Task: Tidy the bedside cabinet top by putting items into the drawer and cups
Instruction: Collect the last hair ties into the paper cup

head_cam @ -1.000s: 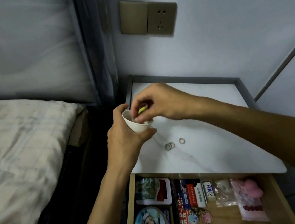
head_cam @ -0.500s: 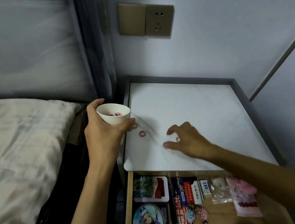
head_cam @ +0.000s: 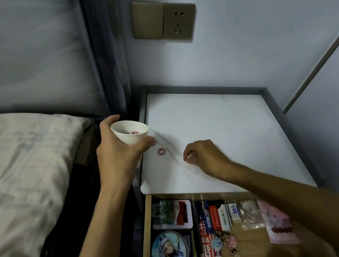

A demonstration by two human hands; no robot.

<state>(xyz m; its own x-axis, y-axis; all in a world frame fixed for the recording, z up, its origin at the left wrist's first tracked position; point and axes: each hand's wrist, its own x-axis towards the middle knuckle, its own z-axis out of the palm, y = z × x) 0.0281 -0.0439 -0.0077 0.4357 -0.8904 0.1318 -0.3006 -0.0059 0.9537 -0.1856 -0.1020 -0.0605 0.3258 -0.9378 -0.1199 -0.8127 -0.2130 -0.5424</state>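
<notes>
Beside left hand's (head_cam: 119,157) gripped cup (head_cam: 130,134) — a ring (head_cam: 161,151), near right hand's (head_cam: 205,156) pinched item (head_cam: 191,154).

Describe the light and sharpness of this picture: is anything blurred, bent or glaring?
Head view: dim bluish light, no glare on the cabinet top; the wide lens slightly bows the wall strip; the pink ring and the small thing the right hand pinches look soft; the paper cup in the left hand is sharper.

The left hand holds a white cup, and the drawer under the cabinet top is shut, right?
No. The left hand holds the white cup, but the drawer is pulled open, with things inside. The head view shows it.
</notes>
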